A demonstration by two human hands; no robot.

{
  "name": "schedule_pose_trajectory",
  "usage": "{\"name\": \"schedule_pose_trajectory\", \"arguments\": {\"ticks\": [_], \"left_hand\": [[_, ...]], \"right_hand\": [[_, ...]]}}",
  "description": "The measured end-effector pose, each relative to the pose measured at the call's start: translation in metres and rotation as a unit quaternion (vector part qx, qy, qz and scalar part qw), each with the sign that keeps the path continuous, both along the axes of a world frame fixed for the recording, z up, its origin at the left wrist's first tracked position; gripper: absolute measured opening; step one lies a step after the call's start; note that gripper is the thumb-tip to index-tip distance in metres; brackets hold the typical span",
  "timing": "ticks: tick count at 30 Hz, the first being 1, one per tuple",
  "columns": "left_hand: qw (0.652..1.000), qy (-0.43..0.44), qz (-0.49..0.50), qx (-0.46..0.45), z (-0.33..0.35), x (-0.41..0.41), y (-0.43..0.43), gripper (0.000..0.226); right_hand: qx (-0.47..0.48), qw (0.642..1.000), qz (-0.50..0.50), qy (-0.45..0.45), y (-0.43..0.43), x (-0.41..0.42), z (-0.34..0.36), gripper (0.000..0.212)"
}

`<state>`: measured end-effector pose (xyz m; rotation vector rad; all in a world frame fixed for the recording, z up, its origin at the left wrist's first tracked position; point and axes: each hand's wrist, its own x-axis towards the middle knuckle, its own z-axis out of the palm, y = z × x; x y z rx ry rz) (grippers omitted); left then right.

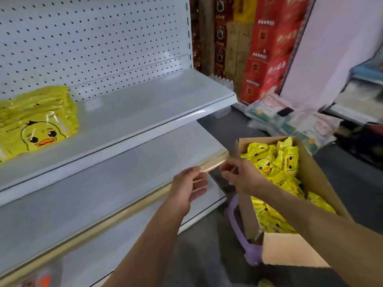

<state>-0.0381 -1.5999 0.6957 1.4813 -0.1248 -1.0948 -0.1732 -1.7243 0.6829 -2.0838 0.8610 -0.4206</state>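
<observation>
The right hand is pinching the thin, bendy flap of the box, the left hand is hovering loose-fingered and holding nothing, and the light, slippery packets are probably needing a whole-hand grasp.

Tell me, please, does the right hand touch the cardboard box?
Touching. The head view shows the right hand pinching the upright side flap of the cardboard box: the flap's thin edge runs down between its fingers.
</observation>
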Motion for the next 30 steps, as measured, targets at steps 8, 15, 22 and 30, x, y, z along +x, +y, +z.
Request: {"name": "schedule_pose_trajectory", "arguments": {"ticks": [8, 15, 22, 30], "left_hand": [[0.996, 0.026, -0.086, 0.026, -0.034, -0.091, -0.143, 0.023], [0.991, 0.024, -0.116, 0.065, -0.099, -0.122, -0.251, 0.023], [0.983, 0.062, -0.101, 0.143, -0.178, -0.121, -0.334, 0.026], [0.929, -0.224, -0.214, 0.201, -0.279, -0.097, -0.410, 0.059]], "right_hand": [[0.030, 0.995, -0.086, 0.041, -0.134, -0.111, -0.032, 0.010], [0.090, 0.981, -0.099, 0.138, -0.246, -0.164, -0.096, 0.017], [0.089, 0.966, -0.092, 0.224, -0.324, -0.163, -0.168, 0.013], [-0.094, 0.941, 0.014, 0.324, -0.391, -0.126, -0.231, 0.062]]}}
